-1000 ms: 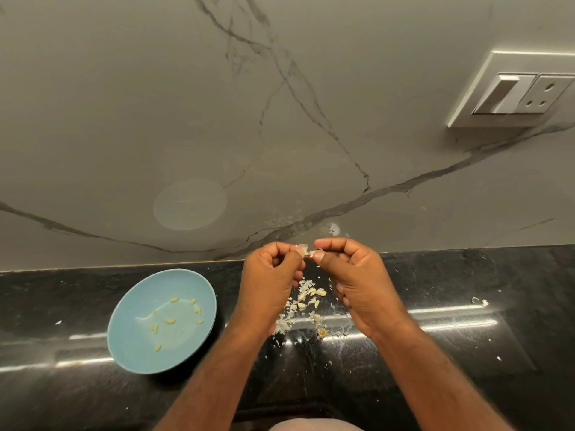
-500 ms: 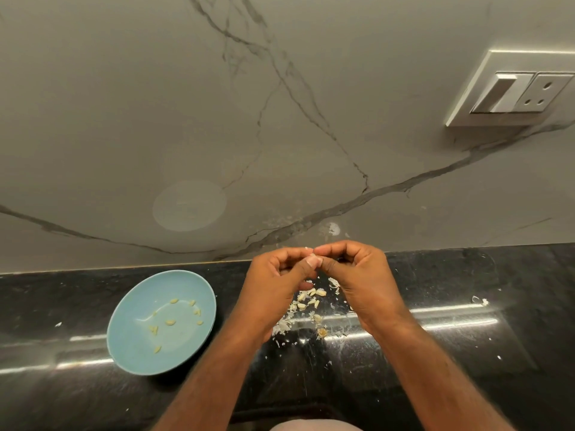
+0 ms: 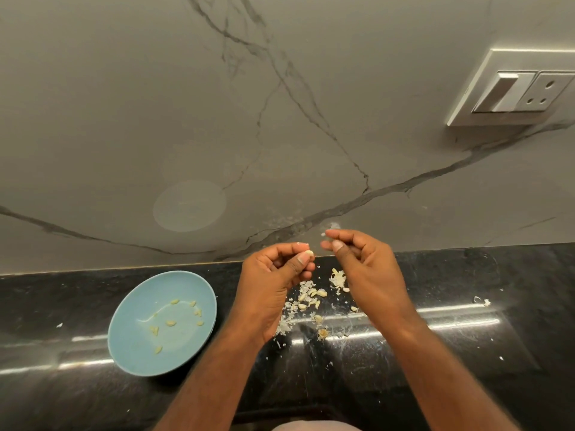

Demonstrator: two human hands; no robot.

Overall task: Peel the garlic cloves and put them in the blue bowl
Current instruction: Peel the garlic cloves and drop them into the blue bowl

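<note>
My left hand (image 3: 277, 275) pinches a small pale garlic clove (image 3: 309, 252) between thumb and fingers, above the black counter. My right hand (image 3: 361, 262) is a little to its right, fingers curled, pinching a tiny white bit of garlic skin (image 3: 323, 234) at the fingertips. Below and between the hands lies a pile of garlic cloves and papery skins (image 3: 311, 298). The blue bowl (image 3: 130, 346) sits on the counter at the left and holds several peeled cloves (image 3: 170, 323).
The black stone counter (image 3: 451, 353) is speckled with skin flakes. A grey veined marble wall (image 3: 280, 119) rises behind it. A white switch and socket plate (image 3: 516, 91) is on the wall at upper right.
The hands, joined on the clove before, have pulled apart. The left keeps the clove; the right has moved right with a bit of skin.
</note>
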